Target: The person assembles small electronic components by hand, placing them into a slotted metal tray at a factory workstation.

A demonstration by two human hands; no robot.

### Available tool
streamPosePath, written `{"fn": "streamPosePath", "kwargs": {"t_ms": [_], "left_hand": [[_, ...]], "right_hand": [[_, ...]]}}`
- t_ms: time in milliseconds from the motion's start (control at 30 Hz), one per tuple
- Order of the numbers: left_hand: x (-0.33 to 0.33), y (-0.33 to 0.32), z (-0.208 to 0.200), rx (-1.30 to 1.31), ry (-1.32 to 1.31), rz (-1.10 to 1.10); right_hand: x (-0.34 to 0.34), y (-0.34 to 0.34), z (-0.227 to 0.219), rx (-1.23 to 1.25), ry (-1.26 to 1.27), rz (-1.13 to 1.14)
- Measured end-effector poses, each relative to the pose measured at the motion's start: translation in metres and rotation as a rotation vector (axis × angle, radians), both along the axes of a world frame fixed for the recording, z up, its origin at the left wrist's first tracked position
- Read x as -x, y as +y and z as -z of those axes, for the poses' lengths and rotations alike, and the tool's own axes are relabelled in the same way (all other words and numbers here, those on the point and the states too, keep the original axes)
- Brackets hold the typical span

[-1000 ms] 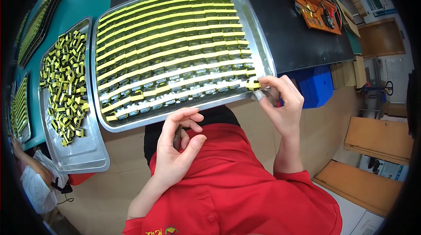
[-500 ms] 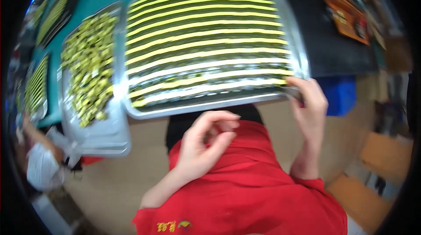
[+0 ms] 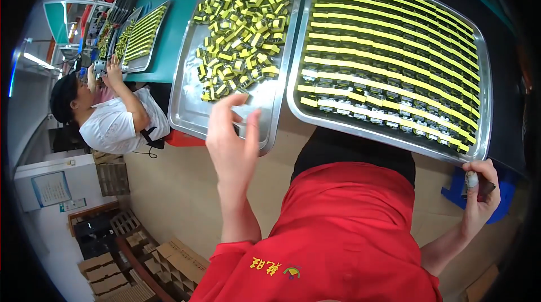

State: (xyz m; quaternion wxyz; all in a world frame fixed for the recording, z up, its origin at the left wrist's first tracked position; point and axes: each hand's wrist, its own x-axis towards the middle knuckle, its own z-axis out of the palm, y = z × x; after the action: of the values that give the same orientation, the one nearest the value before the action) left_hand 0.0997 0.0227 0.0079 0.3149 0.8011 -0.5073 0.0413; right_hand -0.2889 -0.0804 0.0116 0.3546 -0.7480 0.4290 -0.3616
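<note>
My left hand (image 3: pixel 230 143) is over the near end of the left metal tray (image 3: pixel 189 116), thumb and fingers apart with nothing between them. Close to its fingertips lies a heap of loose small yellow-and-black blocks (image 3: pixel 239 37), which look like electronic components. The right metal tray (image 3: pixel 383 143) carries similar blocks (image 3: pixel 389 48) set in long parallel rows, with silvery parts showing in the nearest rows. At that tray's near right corner, my right hand (image 3: pixel 479 189) is curled around a small dark object (image 3: pixel 487 188) whose kind is unclear. Something whitish covers its thumb tip.
A co-worker in white (image 3: pixel 121 119) works at the far left beside another tray of rows (image 3: pixel 145 40). The trays rest on a green table mat (image 3: pixel 169 26). A blue bin (image 3: pixel 503 200) stands below the right side, and cardboard boxes (image 3: pixel 174 262) lie at lower left.
The view has swung left, so both trays appear farther right. My left hand has gone from in front of my body to the loose blocks. My right hand stays near the right tray's corner.
</note>
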Motion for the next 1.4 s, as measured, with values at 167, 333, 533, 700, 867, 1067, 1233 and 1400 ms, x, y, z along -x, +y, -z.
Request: {"fn": "streamPosePath", "kwargs": {"t_ms": [167,333,533,700,867,1067,1233,1400], "left_hand": [[-0.033,0.007,0.009,-0.218,-0.059,-0.182],[-0.033,-0.001,0.018,-0.189,-0.067,-0.156],[0.003,0.005,-0.003,-0.042,0.405,-0.036],[0.064,-0.005,-0.001,0.015,0.994,0.421],[0.085,-0.018,-0.009,-0.183,1.117,0.682],[0.1,-0.029,-0.003,-0.225,1.106,0.813],[0.107,-0.028,0.0,-0.207,1.096,0.797],[0.107,-0.028,0.002,-0.159,0.99,0.802]], "right_hand": [[-0.026,0.003,-0.005,-0.019,-0.044,-0.025],[-0.034,0.004,-0.007,-0.032,-0.05,-0.047],[-0.064,0.013,-0.017,-0.142,-0.009,-0.202],[-0.104,0.018,-0.009,-0.067,-0.052,-0.289],[-0.115,0.016,0.006,0.051,-0.157,-0.292],[-0.101,0.018,0.019,0.017,-0.227,-0.218],[-0.101,0.015,0.021,0.053,-0.235,-0.2],[-0.102,0.016,0.02,0.052,-0.188,-0.195]]}}
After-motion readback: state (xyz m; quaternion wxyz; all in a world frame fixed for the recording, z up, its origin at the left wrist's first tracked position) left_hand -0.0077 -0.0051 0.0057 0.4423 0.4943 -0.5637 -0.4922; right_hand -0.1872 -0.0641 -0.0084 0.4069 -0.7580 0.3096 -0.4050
